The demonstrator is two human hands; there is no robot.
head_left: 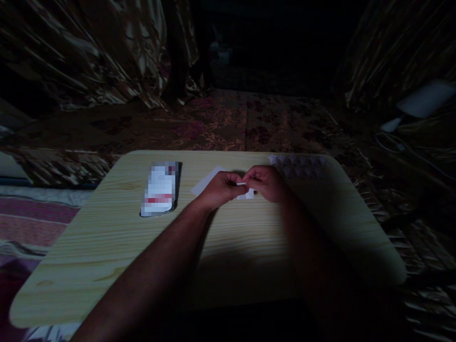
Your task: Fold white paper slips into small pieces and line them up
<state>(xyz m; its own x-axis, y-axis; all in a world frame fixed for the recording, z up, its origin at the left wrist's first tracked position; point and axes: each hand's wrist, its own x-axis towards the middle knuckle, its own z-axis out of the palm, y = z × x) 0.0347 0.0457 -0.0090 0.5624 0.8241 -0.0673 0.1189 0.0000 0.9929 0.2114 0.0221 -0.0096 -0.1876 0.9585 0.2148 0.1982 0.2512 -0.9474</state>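
Over the back middle of the table, my left hand (pixel 223 189) and my right hand (pixel 265 183) meet, fingertips nearly touching. Both are closed in a pinch on a small piece of white folded paper (pixel 245 194), which shows just below the fingers. Its upper part is hidden by them. Behind my left hand lies a flat white paper sheet (pixel 208 180), partly covered by that hand. Past my right hand, several small pointed folded paper pieces (pixel 299 166) stand in rows in dim light near the far edge.
The light wooden table (pixel 107 228) has rounded corners. At its left lies a white packet (pixel 160 190) with a red band, blurred out. Beyond the far edge is a dark flowered cover (pixel 228 118). A white lamp (pixel 425 99) with a cable sits at the right.
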